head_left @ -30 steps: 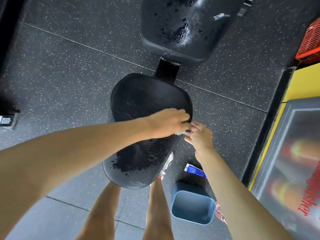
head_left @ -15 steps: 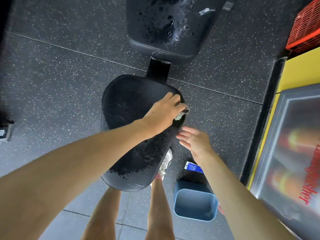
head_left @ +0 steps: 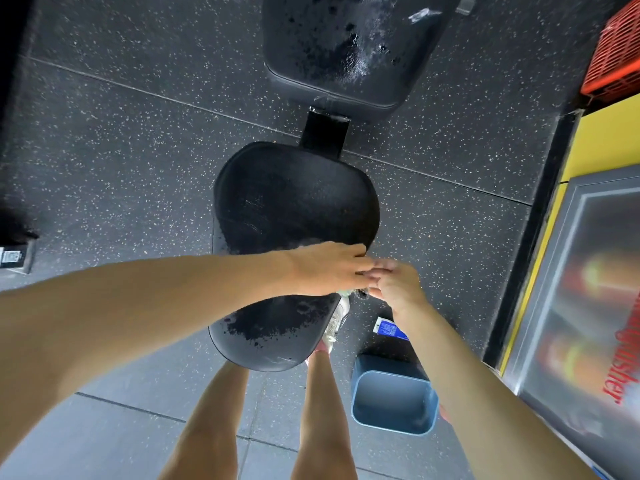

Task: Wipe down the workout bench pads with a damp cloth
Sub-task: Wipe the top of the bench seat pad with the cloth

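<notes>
Head view, looking straight down: the black seat pad (head_left: 294,209) stands over the speckled rubber floor (head_left: 121,133), joined by a black bracket (head_left: 325,133) to the back pad (head_left: 346,46) beyond, which glistens with droplets. Dark wet blotches mark the seat pad's near end. The left hand (head_left: 329,268) lies palm down at the seat pad's right edge, fingers bent over a pale green cloth (head_left: 344,291), of which only a scrap peeks out beneath the hand. The right hand (head_left: 394,284) meets it just off the pad, its curled fingers touching the left fingertips; whether it also pinches the cloth cannot be told. On the floor beside the person's right leg sits a blue bucket (head_left: 388,386), open at the top; its inside looks smooth blue-grey, and whether it holds water is unclear. A small blue-and-white packet (head_left: 389,330) lies just beyond it. A red slatted crate (head_left: 616,57) shows at the upper right, its contents out of sight.
</notes>
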{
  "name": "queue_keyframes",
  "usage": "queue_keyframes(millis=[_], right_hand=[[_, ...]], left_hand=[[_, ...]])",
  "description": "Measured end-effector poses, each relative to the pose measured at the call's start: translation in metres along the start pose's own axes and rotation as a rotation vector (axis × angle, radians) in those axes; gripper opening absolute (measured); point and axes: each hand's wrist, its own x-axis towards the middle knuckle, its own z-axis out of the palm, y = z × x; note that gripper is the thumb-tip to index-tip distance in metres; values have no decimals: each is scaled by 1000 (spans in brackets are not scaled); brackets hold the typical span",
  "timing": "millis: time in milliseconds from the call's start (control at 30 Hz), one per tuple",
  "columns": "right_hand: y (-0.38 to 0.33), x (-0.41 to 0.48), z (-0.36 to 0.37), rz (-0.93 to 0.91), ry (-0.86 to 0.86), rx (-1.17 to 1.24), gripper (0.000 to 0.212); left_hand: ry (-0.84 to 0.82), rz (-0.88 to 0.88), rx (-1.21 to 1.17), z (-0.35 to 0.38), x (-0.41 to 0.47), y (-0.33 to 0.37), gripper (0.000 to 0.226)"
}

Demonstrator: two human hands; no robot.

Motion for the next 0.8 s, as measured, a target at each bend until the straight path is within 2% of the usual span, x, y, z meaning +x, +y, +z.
queue_keyframes(millis=[67, 100, 200, 233, 267, 367, 400, 433, 467, 567, 600, 633, 733, 767, 800], right_hand=[[1, -2, 1, -8, -9, -22, 37], [1, -3, 2, -9, -7, -30, 41], [2, -7, 6, -6, -10, -43, 45], [4, -9, 7, -6, -10, -48, 45], [4, -10, 8, -9, -6, -50, 43], [4, -12, 12, -8, -4, 4, 38], [5, -12, 13, -1, -3, 12, 38], [6, -13, 14, 5, 0, -5, 39], [7, -13, 15, 6, -1, -31, 42], [8, -15, 15, 2, 16, -60, 43], [8, -15, 16, 4, 24, -55, 41], [8, -15, 16, 8, 35, -49, 38], [9, -13, 19, 28, 72, -32, 33], [9, -13, 20, 27, 73, -31, 34], [9, -15, 21, 19, 71, -46, 33]], left_hand=[[-56, 20, 3, -5, -8, -7, 38], [-31, -78, -35, -6, -10, -12, 38], [189, -585, -186, -5, -13, -14, 48], [199, -622, -190, -3, -14, -7, 50], [175, -553, -178, 2, -15, 2, 50], [39, -144, -86, 11, -26, 25, 40], [14, -90, -59, 11, -30, 23, 37], [11, -107, -66, 10, -33, 18, 37], [43, -194, -105, 10, -35, 13, 38], [261, -679, -228, 8, -35, 14, 49], [278, -726, -224, 10, -33, 19, 52], [252, -673, -205, 13, -31, 27, 54], [116, -269, -92, 15, -31, 40, 46], [93, -228, -64, 12, -34, 35, 44], [96, -259, -57, 10, -36, 27, 44]])
